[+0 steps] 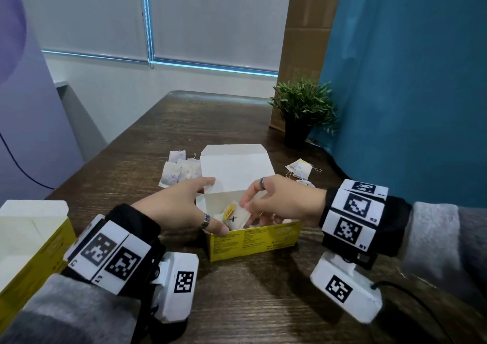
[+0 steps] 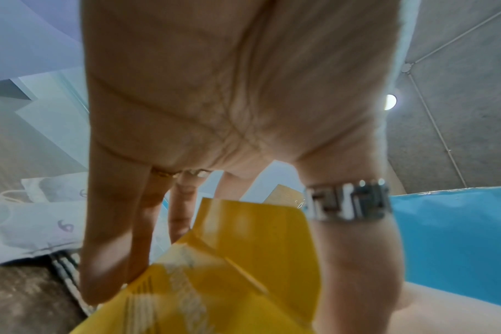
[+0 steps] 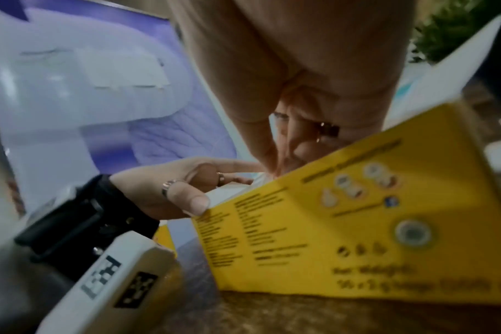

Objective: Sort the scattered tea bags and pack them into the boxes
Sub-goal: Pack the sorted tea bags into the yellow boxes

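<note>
An open yellow tea box (image 1: 254, 241) stands mid-table with its white lid (image 1: 237, 169) raised. My left hand (image 1: 201, 206) grips the box's left end, thumb on the front corner and fingers along the far side; the left wrist view shows the yellow box (image 2: 243, 259) between thumb and fingers. Inside the box, my right hand (image 1: 246, 206) pinches a white tea bag (image 1: 234, 218) marked with an X and bearing a yellow tag. Loose tea bags (image 1: 176, 172) marked 6 lie behind the box on the left, with more tea bags (image 1: 300, 171) to its right.
A second yellow box (image 1: 29, 238) stands open at the near left edge of the wooden table (image 1: 250, 304). A potted plant (image 1: 303, 109) stands at the back right against a blue partition (image 1: 408, 80). A purple wall (image 1: 26, 106) borders the left.
</note>
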`<state>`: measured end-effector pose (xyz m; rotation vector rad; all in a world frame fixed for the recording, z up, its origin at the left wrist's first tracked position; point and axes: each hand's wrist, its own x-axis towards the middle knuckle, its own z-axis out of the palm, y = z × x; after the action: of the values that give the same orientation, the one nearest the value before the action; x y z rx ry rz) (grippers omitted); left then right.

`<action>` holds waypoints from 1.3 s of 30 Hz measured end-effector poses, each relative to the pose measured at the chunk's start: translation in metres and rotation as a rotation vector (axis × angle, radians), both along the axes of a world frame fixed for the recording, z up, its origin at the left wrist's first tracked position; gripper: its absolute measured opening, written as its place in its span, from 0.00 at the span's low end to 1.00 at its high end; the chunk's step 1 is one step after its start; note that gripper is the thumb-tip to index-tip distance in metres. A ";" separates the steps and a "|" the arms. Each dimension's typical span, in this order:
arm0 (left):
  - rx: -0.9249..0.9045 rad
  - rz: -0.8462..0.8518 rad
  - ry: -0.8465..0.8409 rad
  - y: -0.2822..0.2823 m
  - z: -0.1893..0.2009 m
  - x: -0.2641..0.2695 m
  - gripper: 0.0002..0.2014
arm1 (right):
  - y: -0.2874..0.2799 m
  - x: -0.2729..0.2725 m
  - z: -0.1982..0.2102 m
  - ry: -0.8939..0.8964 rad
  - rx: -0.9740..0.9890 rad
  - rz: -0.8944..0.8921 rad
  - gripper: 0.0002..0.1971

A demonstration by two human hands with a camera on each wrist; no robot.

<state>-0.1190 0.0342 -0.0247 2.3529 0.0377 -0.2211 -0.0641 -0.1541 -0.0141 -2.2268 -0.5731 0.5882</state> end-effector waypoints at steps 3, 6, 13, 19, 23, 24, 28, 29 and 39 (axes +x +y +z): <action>-0.014 0.001 0.002 0.000 0.001 0.000 0.54 | 0.000 0.007 0.004 -0.233 -0.194 0.243 0.15; -0.020 -0.002 0.004 0.000 0.000 0.000 0.54 | 0.003 0.012 0.008 -0.487 -0.443 0.403 0.18; -0.013 -0.003 0.007 0.002 -0.001 0.001 0.56 | 0.009 0.007 0.002 -0.761 -0.465 0.387 0.08; -0.005 0.000 -0.004 0.001 -0.001 0.001 0.53 | 0.007 0.003 0.009 -0.633 -0.387 0.422 0.16; -0.018 0.000 -0.002 0.002 -0.001 0.001 0.54 | -0.024 0.056 0.046 -0.464 0.007 -0.013 0.15; -0.016 -0.001 0.005 0.002 -0.002 0.001 0.56 | -0.037 0.074 0.052 -0.468 0.006 -0.121 0.13; -0.014 -0.013 0.012 0.002 -0.001 0.000 0.65 | -0.087 0.139 0.027 -0.318 -0.277 -0.312 0.11; -0.020 -0.006 0.006 0.002 -0.001 0.000 0.61 | -0.093 0.150 0.013 -0.255 -0.364 -0.311 0.11; -0.022 0.007 0.009 0.004 -0.002 0.002 0.57 | -0.101 0.171 -0.040 -0.010 -0.475 -0.228 0.08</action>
<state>-0.1173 0.0379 -0.0272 2.3298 0.0473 -0.2278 0.1064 -0.2555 -0.0543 -2.6933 -0.1861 0.6428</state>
